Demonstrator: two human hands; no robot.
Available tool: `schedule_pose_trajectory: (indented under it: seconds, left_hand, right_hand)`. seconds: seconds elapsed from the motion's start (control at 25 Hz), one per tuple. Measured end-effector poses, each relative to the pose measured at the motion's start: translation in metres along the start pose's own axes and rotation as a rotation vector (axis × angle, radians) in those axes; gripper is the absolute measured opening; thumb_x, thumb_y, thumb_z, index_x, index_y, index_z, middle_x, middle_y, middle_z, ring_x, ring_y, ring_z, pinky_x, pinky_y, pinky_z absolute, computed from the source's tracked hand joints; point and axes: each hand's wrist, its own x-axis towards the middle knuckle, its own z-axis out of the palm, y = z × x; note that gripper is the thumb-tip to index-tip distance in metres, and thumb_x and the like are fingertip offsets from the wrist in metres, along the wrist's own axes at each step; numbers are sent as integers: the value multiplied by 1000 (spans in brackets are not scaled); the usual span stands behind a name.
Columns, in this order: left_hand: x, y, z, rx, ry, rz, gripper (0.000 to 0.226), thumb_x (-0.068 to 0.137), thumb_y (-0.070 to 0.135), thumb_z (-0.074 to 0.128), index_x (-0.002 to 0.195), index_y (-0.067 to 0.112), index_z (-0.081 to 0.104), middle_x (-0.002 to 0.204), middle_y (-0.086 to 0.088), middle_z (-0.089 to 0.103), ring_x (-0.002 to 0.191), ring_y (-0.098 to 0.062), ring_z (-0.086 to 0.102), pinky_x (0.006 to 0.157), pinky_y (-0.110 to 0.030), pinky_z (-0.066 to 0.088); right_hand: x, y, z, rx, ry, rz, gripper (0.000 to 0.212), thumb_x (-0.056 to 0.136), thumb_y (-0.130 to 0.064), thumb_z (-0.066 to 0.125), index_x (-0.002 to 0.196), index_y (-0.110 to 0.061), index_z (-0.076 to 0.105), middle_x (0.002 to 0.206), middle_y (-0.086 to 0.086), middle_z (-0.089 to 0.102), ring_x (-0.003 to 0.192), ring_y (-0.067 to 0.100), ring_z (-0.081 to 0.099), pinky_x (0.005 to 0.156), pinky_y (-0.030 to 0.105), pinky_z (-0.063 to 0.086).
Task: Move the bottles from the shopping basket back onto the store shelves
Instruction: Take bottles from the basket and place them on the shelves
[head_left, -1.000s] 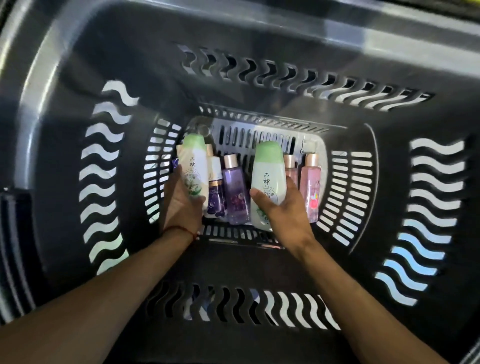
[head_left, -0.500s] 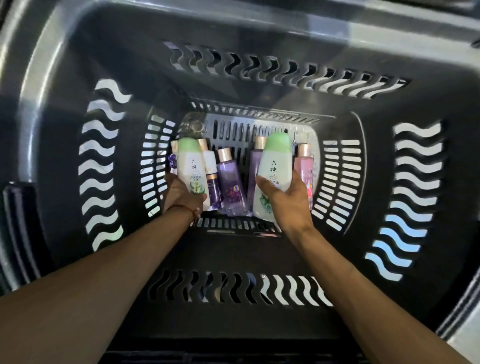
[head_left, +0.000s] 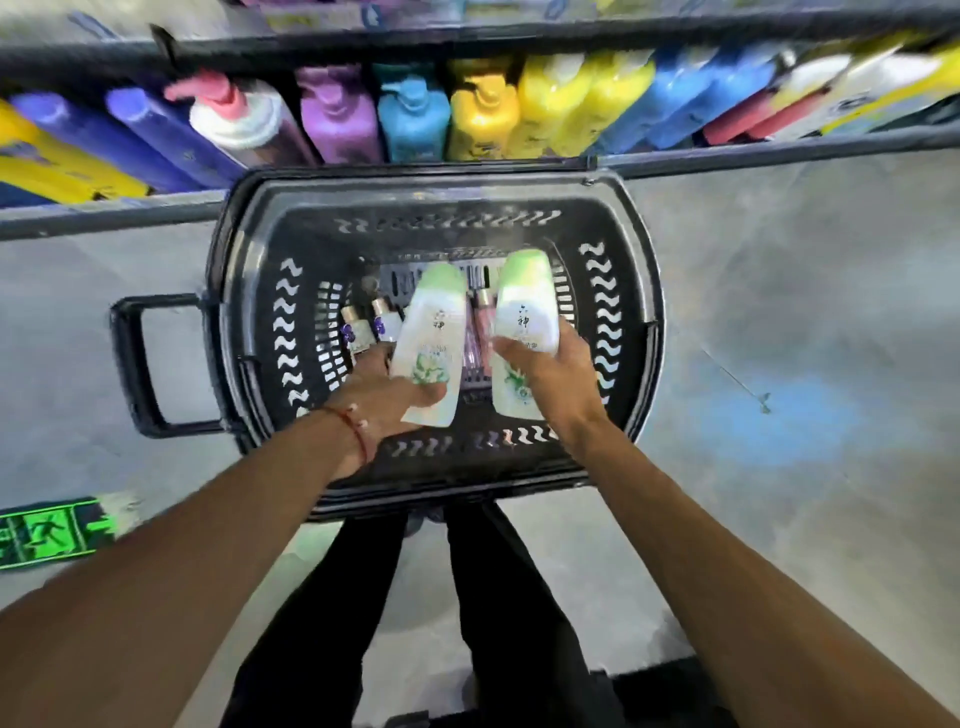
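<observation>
**Twin bottles held over the basket (head_left: 626, 291)**

The left hand (head_left: 382, 400) grips the left bottle (head_left: 434, 332), the right hand (head_left: 558, 376) the right bottle (head_left: 525, 317); both are smooth, white, flattened plastic with green caps pointing away toward the shelf (head_left: 104, 214); below, the black slotted basket holds small purple bottles (head_left: 357, 332) and a pink bottle (head_left: 485, 327); pump bottles (head_left: 483, 119) crowd the shelf.
</observation>
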Motion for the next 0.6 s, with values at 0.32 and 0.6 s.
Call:
schedule_pose_trajectory:
  seconds: [0.32,0.6]
  left_hand:
    - [-209,60,-3,164,-46,188,72,69,-6,84,132,13,55,111,-3,74,103,-25,70,95,-40,56]
    - [-329,60,-23,258,-61,398,64,75,-13,78,119,27,56,102,13,70,94,-10,67,76,-24,51]
  right_hand:
    - [-189,-127,-42,53,-51,-86,39,85,-24,82,121,-24,67,113,-2,78,107,21,74,97,44,59]
    - [-312,-169,-65,83,-8,-133,33,90,-14,79,118,-21,62,101,-3,75,90,16,70,72,29,56]
